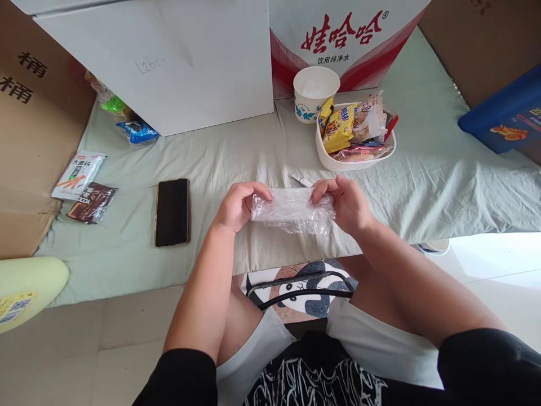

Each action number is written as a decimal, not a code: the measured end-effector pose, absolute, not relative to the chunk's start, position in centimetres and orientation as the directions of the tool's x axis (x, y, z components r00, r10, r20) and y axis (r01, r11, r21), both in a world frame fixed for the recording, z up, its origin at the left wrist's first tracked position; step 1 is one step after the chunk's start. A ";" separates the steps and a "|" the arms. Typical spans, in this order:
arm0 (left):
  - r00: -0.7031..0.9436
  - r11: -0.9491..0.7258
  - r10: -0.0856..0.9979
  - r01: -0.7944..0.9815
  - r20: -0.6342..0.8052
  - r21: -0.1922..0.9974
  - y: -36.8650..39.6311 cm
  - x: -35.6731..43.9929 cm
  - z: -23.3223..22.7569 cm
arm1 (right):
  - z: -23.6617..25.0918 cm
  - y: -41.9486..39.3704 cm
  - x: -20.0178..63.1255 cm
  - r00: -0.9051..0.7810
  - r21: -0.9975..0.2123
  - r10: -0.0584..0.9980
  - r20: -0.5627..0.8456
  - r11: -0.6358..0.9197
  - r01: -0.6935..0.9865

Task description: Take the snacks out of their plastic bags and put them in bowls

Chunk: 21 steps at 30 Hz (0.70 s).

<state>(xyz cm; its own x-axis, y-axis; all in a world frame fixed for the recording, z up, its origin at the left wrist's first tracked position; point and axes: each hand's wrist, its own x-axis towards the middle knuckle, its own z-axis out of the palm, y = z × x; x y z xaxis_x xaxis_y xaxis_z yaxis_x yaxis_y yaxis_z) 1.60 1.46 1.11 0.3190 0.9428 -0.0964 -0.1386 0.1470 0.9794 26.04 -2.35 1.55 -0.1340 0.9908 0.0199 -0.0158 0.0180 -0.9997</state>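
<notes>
A piece of clear, crinkled plastic wrap (291,207) is stretched between my two hands, just above the front of the cloth-covered surface. My left hand (240,206) pinches its left end, thumb and fingers closed. At the right end my right hand (344,204) grips it the same way. The wrap looks folded into a flat strip, with a loose crumpled flap hanging below; whether anything lies inside it I cannot tell. Behind my right fingers a small whitish, slim object (301,180) lies on the cloth, partly covered by the hand.
A white basket (354,164) of packaged snacks and a paper cup (316,93) stand behind my hands. A phone (172,212) lies to the left, with snack packets (79,175) farther left. Large boxes (211,67) line the back. A blue package (507,113) is at far right.
</notes>
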 end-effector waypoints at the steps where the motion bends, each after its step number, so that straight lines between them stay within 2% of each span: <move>1: 0.308 0.115 0.948 -0.101 -0.078 0.988 1.4 1.6 0.9 | 1.4 -2.3 26.0 -0.131 -1.000 0.991 0.013 0.012 -0.010; 4: 0.275 0.069 0.959 -0.003 -0.065 0.998 1.3 1.6 0.3 | 1.2 -2.2 25.7 -0.069 -0.998 0.997 -0.037 -0.040 -0.039; 7: 0.249 0.075 0.967 -0.066 -0.057 0.995 1.4 1.7 -0.1 | 1.1 -2.0 25.3 -0.063 -0.977 0.986 -0.157 -0.165 -0.138; 9: 0.120 0.015 0.993 -0.093 -0.004 0.996 1.7 1.9 -0.2 | 1.1 -1.9 25.2 -0.078 -0.969 0.976 -0.202 -0.211 -0.132; 12: -0.191 -0.133 0.972 0.033 0.137 0.991 2.0 2.2 -0.1 | 1.2 -1.9 25.2 0.044 -0.992 0.991 -0.128 -0.127 -0.028; 14: -0.243 -0.181 0.947 0.125 0.207 0.975 1.7 2.5 -0.1 | 1.4 -2.2 25.0 0.142 -0.995 0.990 0.004 -0.009 0.095; 16: -0.117 -0.200 0.969 0.144 0.217 0.969 0.9 3.0 -0.1 | 1.6 -2.6 24.8 0.156 -0.966 0.975 0.156 0.118 0.231; 18: 0.087 -0.190 0.980 0.108 0.181 0.976 0.0 3.7 -0.4 | 1.8 -3.1 24.4 0.088 -0.927 0.963 0.254 0.216 0.307; 21: 0.318 -0.114 0.942 0.009 0.105 0.993 -1.0 4.8 -0.8 | 1.7 -3.8 23.8 -0.093 -0.922 0.962 0.258 0.274 0.274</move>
